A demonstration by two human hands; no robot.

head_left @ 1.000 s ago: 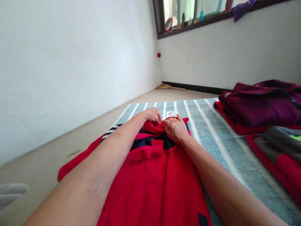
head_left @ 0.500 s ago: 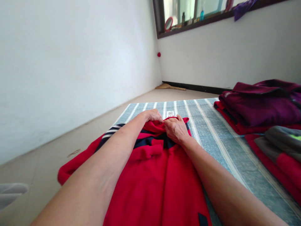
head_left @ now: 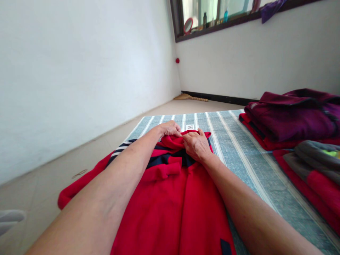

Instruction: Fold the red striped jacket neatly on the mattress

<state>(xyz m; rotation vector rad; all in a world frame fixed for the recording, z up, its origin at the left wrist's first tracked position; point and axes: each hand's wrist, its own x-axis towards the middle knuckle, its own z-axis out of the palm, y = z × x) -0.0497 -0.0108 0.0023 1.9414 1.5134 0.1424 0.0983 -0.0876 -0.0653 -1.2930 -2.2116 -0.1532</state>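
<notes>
Blurred W on a white tag [head_left: 190, 127]

a plain room in a home: white walls [head_left: 79, 88], a bare floor [head_left: 39, 191], a striped mat [head_left: 239, 141] with folded clothes [head_left: 289, 120], a broom [head_left: 191, 97] in the corner, and a mirror [head_left: 188, 25] and bottles [head_left: 225, 16] on the window ledge [head_left: 202, 33].

One bare left hand [head_left: 171, 129], one bare right hand [head_left: 196, 145], one red navy-trimmed garment [head_left: 170, 209], one maroon folded clothing stack [head_left: 289, 120], one grey-and-red folded clothing stack [head_left: 313, 173] and one blue-striped mat [head_left: 239, 156].
</notes>
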